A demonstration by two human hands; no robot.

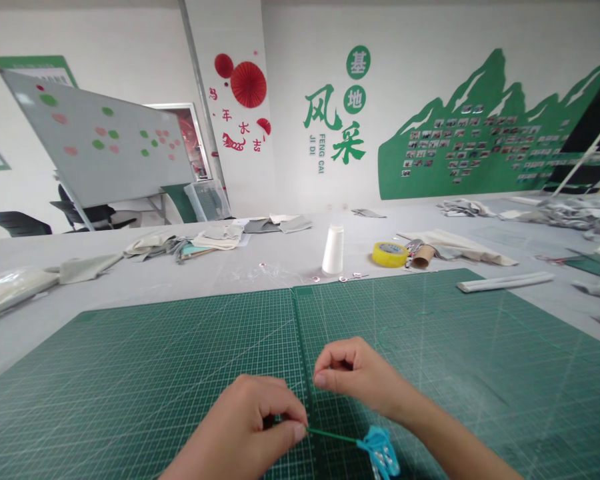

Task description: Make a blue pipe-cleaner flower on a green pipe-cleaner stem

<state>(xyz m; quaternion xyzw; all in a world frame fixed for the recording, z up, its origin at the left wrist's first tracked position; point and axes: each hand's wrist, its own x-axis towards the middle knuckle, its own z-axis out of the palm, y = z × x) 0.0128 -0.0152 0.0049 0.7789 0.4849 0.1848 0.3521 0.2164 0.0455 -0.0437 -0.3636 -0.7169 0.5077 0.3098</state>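
My left hand (263, 423) pinches the end of a thin green stem (333, 436) between thumb and fingertips. At the stem's other end is a bright blue flower-like piece (379, 451), folded, with shiny clear spots on it. It lies low in the view, below my right forearm. My right hand (355, 373) hovers above and to the right of the left one, its thumb and index finger brought together. Whatever is between those fingertips is too small to make out. Under both hands lie two green gridded cutting mats (180, 360), side by side.
Beyond the mats stand a white thread cone (334, 250) and a roll of yellow tape (390, 254), beside a brown cardboard tube (423, 256). Grey and cream fabric pieces (220, 236) lie along the far table. A rolled pale strip (505, 281) rests at the right mat's edge.
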